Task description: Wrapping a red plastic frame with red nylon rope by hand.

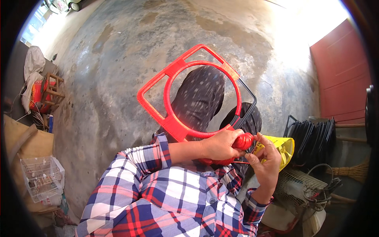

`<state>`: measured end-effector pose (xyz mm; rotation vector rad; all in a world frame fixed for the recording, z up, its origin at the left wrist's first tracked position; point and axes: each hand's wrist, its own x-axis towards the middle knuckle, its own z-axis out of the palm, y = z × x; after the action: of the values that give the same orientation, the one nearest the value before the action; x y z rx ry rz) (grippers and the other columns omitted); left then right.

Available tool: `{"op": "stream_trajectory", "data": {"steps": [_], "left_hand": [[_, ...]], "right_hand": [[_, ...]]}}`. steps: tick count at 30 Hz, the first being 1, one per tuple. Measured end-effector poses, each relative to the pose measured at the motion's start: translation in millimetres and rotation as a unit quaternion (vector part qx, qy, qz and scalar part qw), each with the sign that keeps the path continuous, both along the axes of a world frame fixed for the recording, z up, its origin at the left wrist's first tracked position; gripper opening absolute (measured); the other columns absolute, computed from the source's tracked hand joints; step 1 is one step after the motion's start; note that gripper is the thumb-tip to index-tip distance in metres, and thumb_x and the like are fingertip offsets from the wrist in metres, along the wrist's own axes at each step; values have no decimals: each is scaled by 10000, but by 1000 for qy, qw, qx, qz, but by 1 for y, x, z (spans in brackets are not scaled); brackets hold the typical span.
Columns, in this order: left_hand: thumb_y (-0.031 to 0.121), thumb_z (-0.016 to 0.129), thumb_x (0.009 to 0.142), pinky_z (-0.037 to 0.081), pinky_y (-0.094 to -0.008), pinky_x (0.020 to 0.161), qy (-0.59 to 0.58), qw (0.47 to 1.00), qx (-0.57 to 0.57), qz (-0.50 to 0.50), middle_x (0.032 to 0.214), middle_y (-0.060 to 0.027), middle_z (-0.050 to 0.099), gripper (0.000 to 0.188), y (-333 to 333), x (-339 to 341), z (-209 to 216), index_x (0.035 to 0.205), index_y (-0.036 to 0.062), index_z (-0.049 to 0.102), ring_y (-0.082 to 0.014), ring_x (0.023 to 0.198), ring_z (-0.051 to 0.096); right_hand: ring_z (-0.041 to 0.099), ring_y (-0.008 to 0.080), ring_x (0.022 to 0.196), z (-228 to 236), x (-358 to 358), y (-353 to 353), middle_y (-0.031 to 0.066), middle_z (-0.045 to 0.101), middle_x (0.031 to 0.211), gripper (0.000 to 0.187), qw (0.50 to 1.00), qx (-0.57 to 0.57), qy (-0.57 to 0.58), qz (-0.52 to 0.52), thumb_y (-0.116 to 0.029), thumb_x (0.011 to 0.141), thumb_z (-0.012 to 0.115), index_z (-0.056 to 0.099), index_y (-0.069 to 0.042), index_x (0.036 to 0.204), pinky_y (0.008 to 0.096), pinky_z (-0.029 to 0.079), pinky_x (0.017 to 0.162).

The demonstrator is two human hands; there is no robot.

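Note:
A square frame with a round ring inside it (170, 73) rests over my knees. Red cord wraps most of it, while the bars on its right side (249, 91) are bare black. My left hand (221, 145) is closed round a glossy bundle of red cord (244, 141) at the frame's near right corner. Just to the right, my right hand (265, 162) has thumb and fingers bent together at a thin red strand (240, 162) that runs from the bundle. More red cord lies below my left hand, partly hidden by it.
A yellow plastic bag (285, 148) is beside my right hand. Several black metal frames (314, 138) stack at the right, near a wire-mesh basket (298, 185) and a broom (353, 170). At left are a white wire cage (42, 177) and a wooden stool (53, 93).

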<state>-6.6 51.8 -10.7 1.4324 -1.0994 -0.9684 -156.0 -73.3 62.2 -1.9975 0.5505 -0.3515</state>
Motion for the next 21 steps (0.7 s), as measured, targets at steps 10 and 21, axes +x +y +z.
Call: {"op": "stream_trajectory", "data": {"steps": [10,21], "left_hand": [[45,651,696,498,-444,808,-101,993,-55,-13,972,-219,629,320,3,-10,4,1001,-17,578,-401,952,617],[66,819,720,484,-285,836,104,994,-30,10,972,-37,654,431,0,10,4,1097,25,614,-102,924,603]], "right_hand": [[670,340,922,3,15,9,181,672,1039,550,970,-185,129,96,-277,676,801,638,-3,1124,390,528,802],[568,126,552,-14,-19,-25,53,604,609,252,960,140,226,86,-234,803,740,650,1,810,272,434,537]]}}
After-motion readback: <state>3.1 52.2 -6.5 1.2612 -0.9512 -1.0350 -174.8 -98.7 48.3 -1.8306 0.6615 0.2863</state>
